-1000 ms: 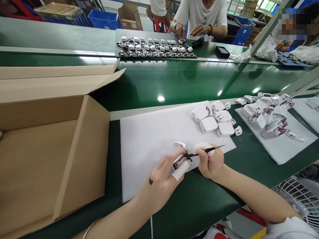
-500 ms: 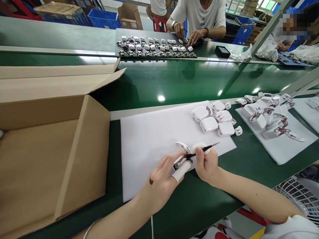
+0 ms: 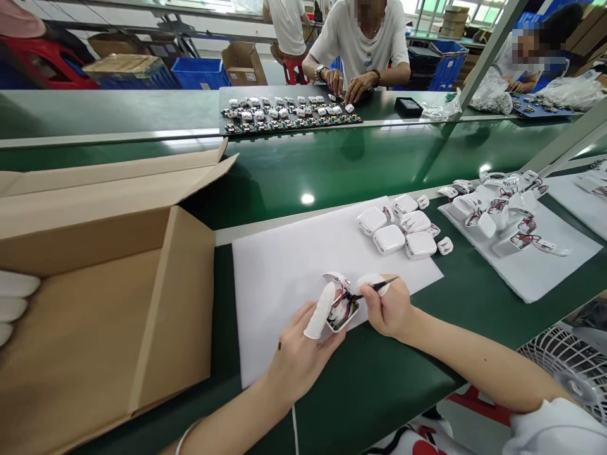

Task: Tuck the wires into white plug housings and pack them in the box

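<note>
My left hand (image 3: 303, 351) wears a white finger cot and grips an open white charger shell (image 3: 340, 311) with red and black wires inside, over the white foam sheet (image 3: 284, 265). My right hand (image 3: 387, 308), also with a finger cot, pinches black tweezers (image 3: 382, 286) whose tips reach into the shell. A few closed white charger housings (image 3: 396, 227) lie at the sheet's far right corner.
A big open cardboard box (image 3: 104, 297) fills the left. A second foam sheet (image 3: 526, 265) at the right bears several opened shells with wires. Across the green belt (image 3: 332, 164) a person handles parts on a black tray (image 3: 289, 110). A fan guard (image 3: 564, 366) shows at lower right.
My left forefinger has lifted off the shell and the shell has tilted open toward me. The tweezers have moved left, deeper into it. The camera has tipped up slightly.
</note>
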A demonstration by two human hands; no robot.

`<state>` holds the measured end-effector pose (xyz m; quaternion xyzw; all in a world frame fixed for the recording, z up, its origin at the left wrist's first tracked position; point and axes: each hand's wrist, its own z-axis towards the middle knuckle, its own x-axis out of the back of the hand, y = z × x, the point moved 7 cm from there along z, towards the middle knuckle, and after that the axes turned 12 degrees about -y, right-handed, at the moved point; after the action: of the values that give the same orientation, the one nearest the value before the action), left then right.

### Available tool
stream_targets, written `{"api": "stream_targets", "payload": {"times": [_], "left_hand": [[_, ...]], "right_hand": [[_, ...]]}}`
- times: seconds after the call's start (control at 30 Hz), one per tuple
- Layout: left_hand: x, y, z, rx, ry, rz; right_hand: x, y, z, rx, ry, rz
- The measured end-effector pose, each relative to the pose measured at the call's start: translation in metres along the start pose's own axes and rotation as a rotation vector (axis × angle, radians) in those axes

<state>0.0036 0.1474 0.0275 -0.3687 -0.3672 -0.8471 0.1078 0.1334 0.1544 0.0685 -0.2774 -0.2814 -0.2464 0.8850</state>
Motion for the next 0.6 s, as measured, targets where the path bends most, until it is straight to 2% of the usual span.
{"api": "stream_targets", "payload": {"times": [0.2, 0.37, 0.43, 0.6], "left_hand": [[0.000, 0.002, 0.001, -0.018, 0.010, 0.055], [-0.001, 0.007, 0.000, -0.068, 0.032, 0.131], [-0.003, 0.006, 0.000, -0.073, 0.029, 0.148], [-0.008, -0.004, -0.003, 0.025, -0.024, 0.119]], "right_hand": [[-0.020, 0.006, -0.001, -0.088, -0.178, -0.068], [-0.004, -0.004, -0.003, 0.077, -0.035, -0.090], [-0.006, -0.004, -0.006, 0.111, -0.036, -0.113], [-0.017, 0.002, -0.008, 0.025, -0.069, -0.127]]}}
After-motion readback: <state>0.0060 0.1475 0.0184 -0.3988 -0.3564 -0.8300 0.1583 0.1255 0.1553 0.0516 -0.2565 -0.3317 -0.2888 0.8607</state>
